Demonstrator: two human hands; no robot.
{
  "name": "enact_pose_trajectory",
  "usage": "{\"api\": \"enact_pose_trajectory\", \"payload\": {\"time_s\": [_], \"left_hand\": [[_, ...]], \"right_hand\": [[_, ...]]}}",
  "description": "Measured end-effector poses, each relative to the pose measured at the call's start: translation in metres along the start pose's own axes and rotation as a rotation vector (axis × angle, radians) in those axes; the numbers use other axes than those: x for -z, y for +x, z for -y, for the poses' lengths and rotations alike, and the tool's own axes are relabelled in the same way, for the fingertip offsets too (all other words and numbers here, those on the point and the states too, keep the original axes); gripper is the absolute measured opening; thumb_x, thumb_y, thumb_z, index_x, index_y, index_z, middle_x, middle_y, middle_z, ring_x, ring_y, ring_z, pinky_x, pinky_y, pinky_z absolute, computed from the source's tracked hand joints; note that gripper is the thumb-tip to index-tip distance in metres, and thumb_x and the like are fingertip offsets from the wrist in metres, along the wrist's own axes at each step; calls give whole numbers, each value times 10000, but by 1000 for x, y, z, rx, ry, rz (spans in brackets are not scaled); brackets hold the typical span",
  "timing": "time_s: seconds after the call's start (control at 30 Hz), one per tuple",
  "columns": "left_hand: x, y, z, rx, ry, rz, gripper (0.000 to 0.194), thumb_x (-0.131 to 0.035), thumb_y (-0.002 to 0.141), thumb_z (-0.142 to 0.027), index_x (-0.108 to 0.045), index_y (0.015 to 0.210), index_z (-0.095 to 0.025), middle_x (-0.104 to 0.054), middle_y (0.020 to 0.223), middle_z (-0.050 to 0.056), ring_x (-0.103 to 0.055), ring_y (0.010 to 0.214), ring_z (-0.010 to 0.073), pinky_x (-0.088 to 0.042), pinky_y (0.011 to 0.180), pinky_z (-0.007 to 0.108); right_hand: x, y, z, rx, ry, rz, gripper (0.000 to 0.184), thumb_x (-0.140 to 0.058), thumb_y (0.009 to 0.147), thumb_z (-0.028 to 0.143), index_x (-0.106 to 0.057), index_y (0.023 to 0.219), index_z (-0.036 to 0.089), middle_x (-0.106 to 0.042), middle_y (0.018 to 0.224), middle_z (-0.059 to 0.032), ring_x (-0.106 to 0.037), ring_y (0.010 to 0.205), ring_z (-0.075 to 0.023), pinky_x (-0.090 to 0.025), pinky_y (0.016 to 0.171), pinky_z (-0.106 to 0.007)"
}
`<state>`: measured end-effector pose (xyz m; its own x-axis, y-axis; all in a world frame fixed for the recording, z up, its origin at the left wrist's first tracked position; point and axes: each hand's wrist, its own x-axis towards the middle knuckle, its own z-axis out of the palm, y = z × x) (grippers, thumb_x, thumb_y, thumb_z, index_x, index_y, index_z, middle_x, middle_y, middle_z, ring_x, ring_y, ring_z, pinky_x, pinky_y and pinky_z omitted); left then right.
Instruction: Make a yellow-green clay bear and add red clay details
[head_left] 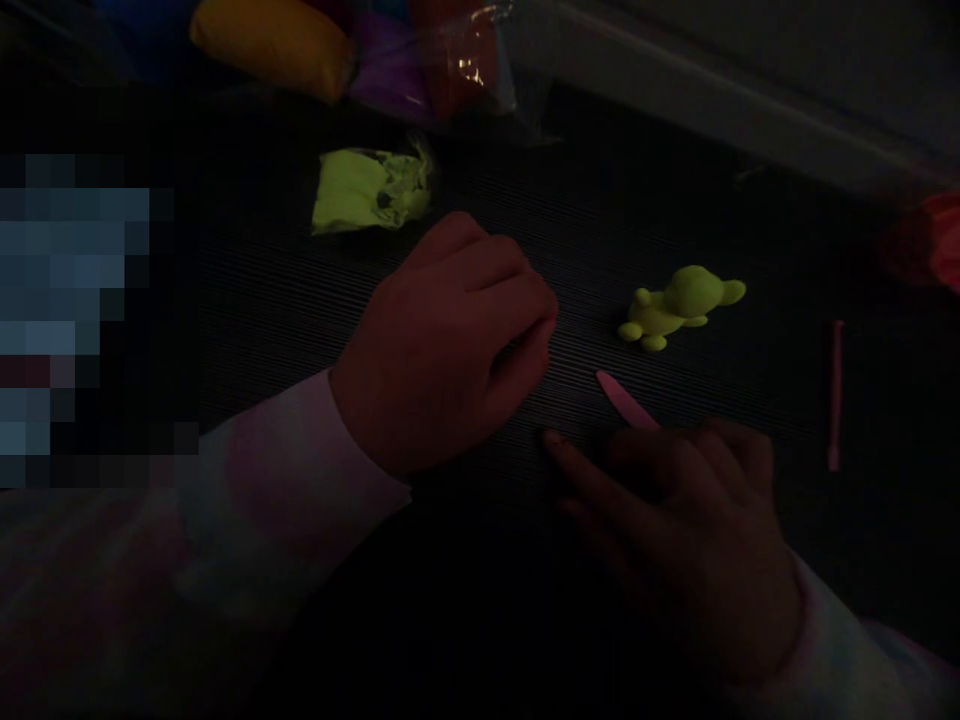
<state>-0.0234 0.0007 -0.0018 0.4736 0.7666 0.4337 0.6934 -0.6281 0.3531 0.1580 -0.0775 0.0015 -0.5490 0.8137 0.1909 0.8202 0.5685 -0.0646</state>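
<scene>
The scene is very dark. My left hand (442, 340) rests on the dark ribbed surface (300, 300) with its fingers curled in; what they hold, if anything, is hidden. My right hand (682, 530) lies lower right, fingers partly stretched, with a pink flat modelling tool (626, 402) poking out from under its fingers; I cannot tell whether it grips the tool. A small yellow-green clay figure (679, 305) with rounded lumps sits just right of my left hand. An opened bag of yellow-green clay (371, 190) lies beyond my left hand.
A second pink stick tool (835, 395) lies at the right. Bags of orange (274, 45), purple (394, 70) and red clay are piled at the top. A red lump (926, 245) sits at the far right edge. A pale ledge (712, 90) runs diagonally at the upper right.
</scene>
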Motion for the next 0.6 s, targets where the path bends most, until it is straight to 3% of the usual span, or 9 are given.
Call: {"api": "enact_pose_trajectory", "payload": {"time_s": [0.6], "left_hand": [[0, 1, -1, -10, 27, 5, 190, -417, 780, -238, -589, 749, -163, -595, 784, 27, -542, 803, 159, -436, 722, 327]], "right_hand": [[2, -2, 2, 11, 23, 41, 302, -465, 760, 407, -593, 995, 267, -518, 772, -51, -466, 687, -194, -321, 664, -406]]}}
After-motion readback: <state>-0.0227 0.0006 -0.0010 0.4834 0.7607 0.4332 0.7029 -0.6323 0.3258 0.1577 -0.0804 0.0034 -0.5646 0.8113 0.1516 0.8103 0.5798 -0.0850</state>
